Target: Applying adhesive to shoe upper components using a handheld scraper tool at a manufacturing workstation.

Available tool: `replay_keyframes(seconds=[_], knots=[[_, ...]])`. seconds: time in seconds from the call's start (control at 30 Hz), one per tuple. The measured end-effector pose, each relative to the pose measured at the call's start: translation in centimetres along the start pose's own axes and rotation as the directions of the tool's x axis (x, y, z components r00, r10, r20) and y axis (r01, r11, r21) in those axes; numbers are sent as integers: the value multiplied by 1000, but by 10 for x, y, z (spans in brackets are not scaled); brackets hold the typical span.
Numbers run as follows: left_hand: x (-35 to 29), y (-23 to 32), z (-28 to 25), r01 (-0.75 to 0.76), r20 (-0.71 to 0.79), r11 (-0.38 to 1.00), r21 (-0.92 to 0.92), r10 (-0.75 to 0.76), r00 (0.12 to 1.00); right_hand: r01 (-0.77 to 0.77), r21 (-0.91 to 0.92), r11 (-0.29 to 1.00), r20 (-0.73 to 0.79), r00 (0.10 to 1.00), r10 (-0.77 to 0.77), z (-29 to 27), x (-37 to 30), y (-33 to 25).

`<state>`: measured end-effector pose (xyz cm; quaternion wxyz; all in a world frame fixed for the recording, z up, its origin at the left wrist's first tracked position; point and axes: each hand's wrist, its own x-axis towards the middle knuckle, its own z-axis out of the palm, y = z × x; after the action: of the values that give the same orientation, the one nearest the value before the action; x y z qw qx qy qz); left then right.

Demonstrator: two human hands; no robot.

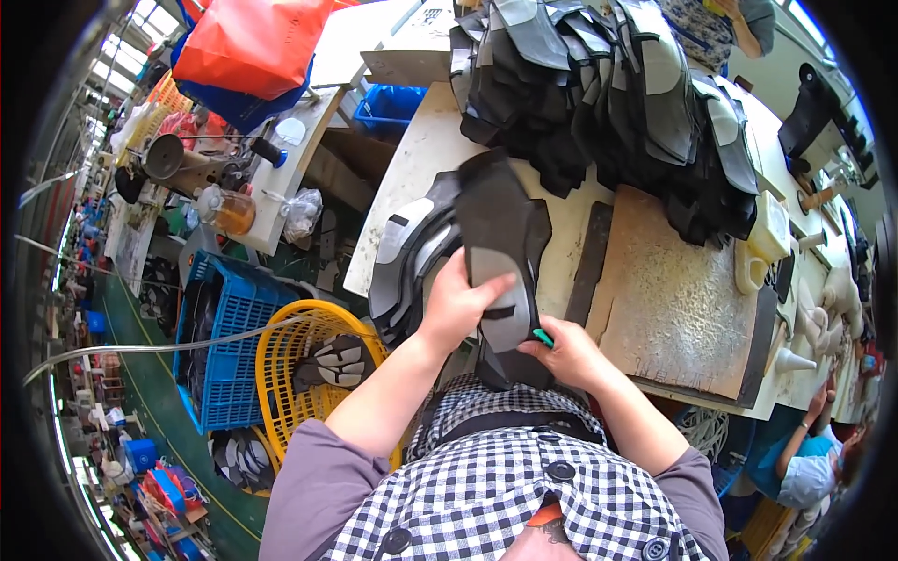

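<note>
While the left hand (pixel 458 304) is grasping a black-and-grey piece (pixel 494 210), thumb lying over the grey panel, the right hand (pixel 566 351) is closing its fingers around a slim green tool (pixel 543 338) at the piece's near right edge. The piece is standing out beyond the left fingertips, above the table (pixel 430 131).

By the look of it, this one piece is being worked on and is not yet laid down. A fanned stack (pixel 402 262) of similar pieces is lying left of and just beyond the left fingers, and a much larger heap (pixel 608 103) is spreading well beyond both hands; which pile is holding finished pieces, I cannot tell, so how much is remaining is staying unclear.

Left of the left fingers and lower down, a yellow basket (pixel 265 360) is holding grey-and-black pieces (pixel 332 363), and beside it a blue crate (pixel 248 299) is holding dark material. Farther out on the left, a clear jar (pixel 226 211) is containing something amber. Far beyond the left fingers, a blue bin (pixel 382 116) is showing contents too shadowed to make out.
</note>
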<state>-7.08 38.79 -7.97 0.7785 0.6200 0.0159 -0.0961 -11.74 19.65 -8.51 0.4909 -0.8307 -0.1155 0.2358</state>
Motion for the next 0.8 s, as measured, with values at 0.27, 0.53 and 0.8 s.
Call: replay_keyframes(seconds=[0.27, 0.53, 0.8], knots=[[47, -119, -10, 110, -278, 587, 802, 205, 938, -434, -193, 880, -114, 901, 419, 39, 24, 47], [24, -100, -3, 404, -279, 911, 86, -367, 887, -473, 404, 783, 187, 880, 436, 7, 40, 51], [53, -24, -144, 1, -291, 488, 873, 519, 804, -262, 380, 887, -208, 910, 358, 0, 6, 38]])
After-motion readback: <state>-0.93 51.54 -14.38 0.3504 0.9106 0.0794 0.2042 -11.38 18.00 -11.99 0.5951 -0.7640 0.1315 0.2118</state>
